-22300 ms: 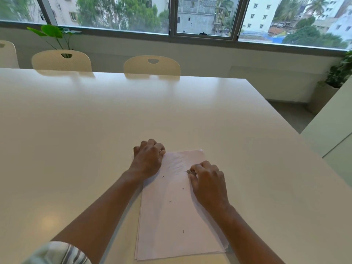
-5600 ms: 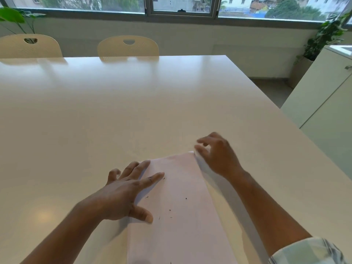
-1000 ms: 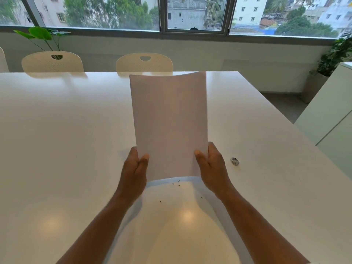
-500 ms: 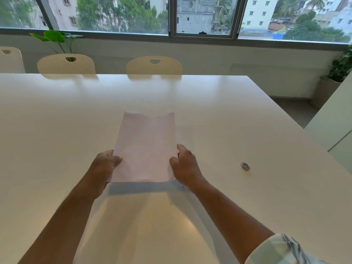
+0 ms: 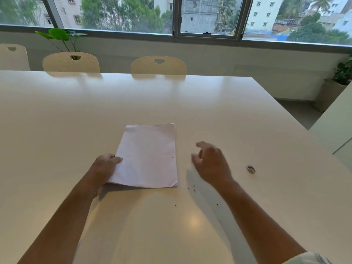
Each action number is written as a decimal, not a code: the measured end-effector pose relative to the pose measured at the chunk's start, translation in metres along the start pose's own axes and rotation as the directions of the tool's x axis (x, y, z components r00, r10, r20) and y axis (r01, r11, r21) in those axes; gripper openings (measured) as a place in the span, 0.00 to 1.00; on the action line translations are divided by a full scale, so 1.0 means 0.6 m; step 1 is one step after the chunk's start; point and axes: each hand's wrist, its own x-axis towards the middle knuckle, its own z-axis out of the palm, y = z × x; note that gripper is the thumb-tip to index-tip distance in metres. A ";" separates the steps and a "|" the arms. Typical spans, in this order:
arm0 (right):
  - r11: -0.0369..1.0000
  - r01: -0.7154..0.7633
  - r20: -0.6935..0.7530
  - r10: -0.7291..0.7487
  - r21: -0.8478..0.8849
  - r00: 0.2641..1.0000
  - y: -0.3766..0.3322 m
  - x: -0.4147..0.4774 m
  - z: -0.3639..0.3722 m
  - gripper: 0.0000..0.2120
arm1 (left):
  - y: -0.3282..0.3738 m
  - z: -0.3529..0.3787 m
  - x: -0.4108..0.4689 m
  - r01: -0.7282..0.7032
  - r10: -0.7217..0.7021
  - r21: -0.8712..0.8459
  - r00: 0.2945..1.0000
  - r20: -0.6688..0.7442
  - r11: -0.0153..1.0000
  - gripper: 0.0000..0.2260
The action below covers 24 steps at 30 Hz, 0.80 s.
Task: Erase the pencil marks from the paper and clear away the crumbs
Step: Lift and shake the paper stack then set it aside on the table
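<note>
A white sheet of paper lies flat on the white table, its near left corner slightly lifted. My left hand grips that left edge, thumb on top. My right hand hovers just right of the paper, fingers apart and curled, holding nothing. A few dark eraser crumbs lie on the table by the paper's near right corner, with two more nearer to me. A small eraser rests on the table to the right of my right hand.
Cream chairs stand along the table's far side under the windows. A potted plant stands behind them, another at the far right. A pale cabinet is beside the table's right edge.
The paper, held up in both hands a second ago, now lies on the table. My right hand has let go and moved right. Crumbs now lie on the table.
</note>
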 end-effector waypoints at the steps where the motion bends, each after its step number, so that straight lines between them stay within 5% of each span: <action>1: 1.000 0.000 -0.059 -0.001 -0.023 0.998 0.021 0.002 -0.021 0.17 | -0.001 -0.002 0.001 -0.004 0.004 0.011 1.000 -0.013 1.000 0.07; 5: 0.977 -0.089 -0.250 0.039 -0.193 0.968 0.121 -0.005 -0.094 0.13 | -0.014 -0.011 0.001 -0.037 0.045 0.104 0.996 -0.080 0.994 0.07; 9: 0.925 -0.246 -0.199 0.193 -0.290 0.961 0.186 -0.029 -0.118 0.13 | -0.020 -0.005 -0.009 -0.073 0.089 0.101 0.982 -0.168 0.992 0.07; 14: 0.910 -0.227 -0.139 0.190 -0.348 0.972 0.210 -0.060 -0.097 0.05 | -0.020 0.006 -0.028 -0.095 0.122 0.110 0.954 -0.274 0.989 0.07; 18: 0.914 -0.246 -0.177 0.197 -0.323 0.964 0.216 -0.060 -0.094 0.04 | -0.019 0.005 -0.043 -0.104 0.137 0.138 0.957 -0.256 0.985 0.06; 24: 0.977 -0.166 -0.194 0.138 -0.133 0.971 0.170 -0.030 -0.072 0.03 | -0.016 0.010 -0.066 -0.105 0.143 0.174 0.965 -0.222 0.979 0.24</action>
